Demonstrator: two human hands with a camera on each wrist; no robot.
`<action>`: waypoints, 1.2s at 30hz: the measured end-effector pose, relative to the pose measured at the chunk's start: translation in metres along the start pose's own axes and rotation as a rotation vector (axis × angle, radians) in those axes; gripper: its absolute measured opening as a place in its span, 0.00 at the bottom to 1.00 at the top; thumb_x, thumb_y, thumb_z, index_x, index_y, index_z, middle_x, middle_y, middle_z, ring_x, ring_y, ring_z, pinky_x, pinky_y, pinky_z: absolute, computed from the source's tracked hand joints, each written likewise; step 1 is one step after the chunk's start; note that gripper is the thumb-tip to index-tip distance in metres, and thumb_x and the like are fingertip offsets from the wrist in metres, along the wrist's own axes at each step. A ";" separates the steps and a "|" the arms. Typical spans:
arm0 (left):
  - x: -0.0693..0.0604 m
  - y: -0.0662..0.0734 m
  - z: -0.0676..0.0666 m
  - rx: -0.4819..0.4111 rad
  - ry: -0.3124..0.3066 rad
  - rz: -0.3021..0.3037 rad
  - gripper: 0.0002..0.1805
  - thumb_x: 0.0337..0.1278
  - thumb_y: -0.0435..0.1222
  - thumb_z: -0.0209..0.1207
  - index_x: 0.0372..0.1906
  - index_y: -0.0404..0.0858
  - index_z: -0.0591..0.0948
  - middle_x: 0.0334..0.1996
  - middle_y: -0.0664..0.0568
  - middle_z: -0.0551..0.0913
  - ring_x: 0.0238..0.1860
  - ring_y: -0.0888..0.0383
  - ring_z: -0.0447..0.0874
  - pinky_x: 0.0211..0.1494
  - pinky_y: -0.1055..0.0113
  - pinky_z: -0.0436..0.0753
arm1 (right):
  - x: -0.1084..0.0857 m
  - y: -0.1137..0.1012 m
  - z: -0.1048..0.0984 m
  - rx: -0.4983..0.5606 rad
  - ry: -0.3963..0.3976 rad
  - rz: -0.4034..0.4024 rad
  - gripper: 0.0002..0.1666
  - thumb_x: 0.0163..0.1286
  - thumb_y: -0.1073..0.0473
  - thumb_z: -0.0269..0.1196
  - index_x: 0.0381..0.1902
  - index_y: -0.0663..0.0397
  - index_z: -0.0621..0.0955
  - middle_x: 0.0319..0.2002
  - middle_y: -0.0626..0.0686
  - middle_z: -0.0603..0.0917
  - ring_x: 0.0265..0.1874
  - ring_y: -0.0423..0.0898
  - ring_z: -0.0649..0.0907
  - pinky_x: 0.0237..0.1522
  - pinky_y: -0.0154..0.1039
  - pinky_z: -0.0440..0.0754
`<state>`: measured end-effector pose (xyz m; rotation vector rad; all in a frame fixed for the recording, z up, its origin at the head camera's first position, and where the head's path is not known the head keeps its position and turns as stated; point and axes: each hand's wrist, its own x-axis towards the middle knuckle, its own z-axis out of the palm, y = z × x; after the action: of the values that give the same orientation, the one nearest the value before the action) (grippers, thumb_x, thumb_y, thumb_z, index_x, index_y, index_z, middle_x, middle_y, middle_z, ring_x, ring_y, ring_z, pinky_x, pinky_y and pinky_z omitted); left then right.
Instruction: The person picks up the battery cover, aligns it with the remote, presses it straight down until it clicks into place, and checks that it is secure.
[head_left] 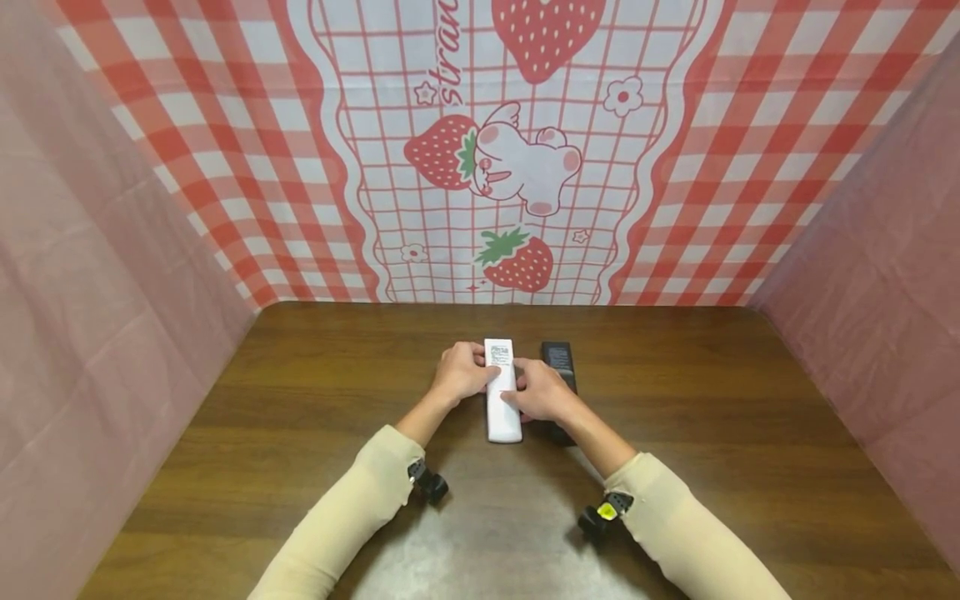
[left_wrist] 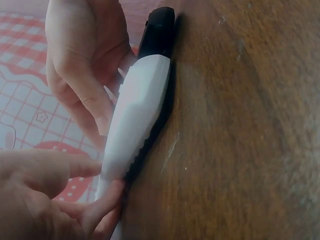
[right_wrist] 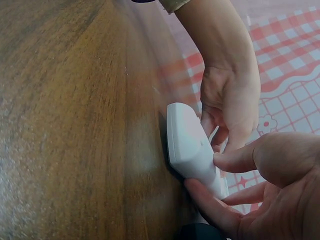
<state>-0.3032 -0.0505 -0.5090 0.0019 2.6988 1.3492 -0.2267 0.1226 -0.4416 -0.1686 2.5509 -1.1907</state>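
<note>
A white remote control [head_left: 504, 412] lies lengthwise near the middle of the table, its printed label side facing up. On its left edge, my left hand [head_left: 459, 372] grips it with the thumb over the upper face. My right hand [head_left: 543, 392] holds the opposite edge a little lower, thumb also on the face. The left wrist view shows the white remote's [left_wrist: 137, 105] rounded end and the left fingers [left_wrist: 102, 205] along its side. In the right wrist view, the right thumb [right_wrist: 237, 160] touches the remote's face.
A black remote control [head_left: 557, 360] lies just right of the white one, partly hidden behind my right hand and wrist. The brown wooden table [head_left: 330, 367] ends at a strawberry-print cloth [head_left: 540, 250] behind. Pink cloths [head_left: 885, 250] hang at both sides.
</note>
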 end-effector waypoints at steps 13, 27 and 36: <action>0.001 -0.003 -0.001 0.134 -0.025 0.046 0.24 0.65 0.47 0.78 0.62 0.40 0.92 0.45 0.55 0.93 0.26 0.68 0.91 0.39 0.74 0.92 | -0.001 0.000 0.000 -0.019 -0.005 0.016 0.43 0.80 0.65 0.69 0.85 0.72 0.66 0.57 0.70 0.89 0.41 0.55 0.94 0.34 0.41 0.98; -0.003 -0.007 -0.010 0.010 -0.078 0.065 0.29 0.67 0.39 0.75 0.70 0.36 0.86 0.50 0.47 0.94 0.23 0.61 0.93 0.31 0.66 0.96 | -0.004 0.003 -0.002 0.012 0.035 -0.025 0.41 0.78 0.67 0.70 0.84 0.71 0.69 0.58 0.71 0.89 0.35 0.52 0.93 0.32 0.39 0.98; 0.005 -0.026 -0.022 0.080 -0.024 0.078 0.26 0.68 0.48 0.75 0.68 0.48 0.88 0.47 0.58 0.97 0.21 0.61 0.93 0.68 0.55 0.92 | -0.012 0.001 -0.014 -0.004 0.070 -0.076 0.37 0.78 0.66 0.70 0.81 0.69 0.73 0.58 0.71 0.87 0.26 0.46 0.90 0.30 0.39 0.97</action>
<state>-0.3096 -0.0836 -0.5170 0.1310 2.7578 1.2514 -0.2199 0.1367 -0.4308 -0.2306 2.6286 -1.2399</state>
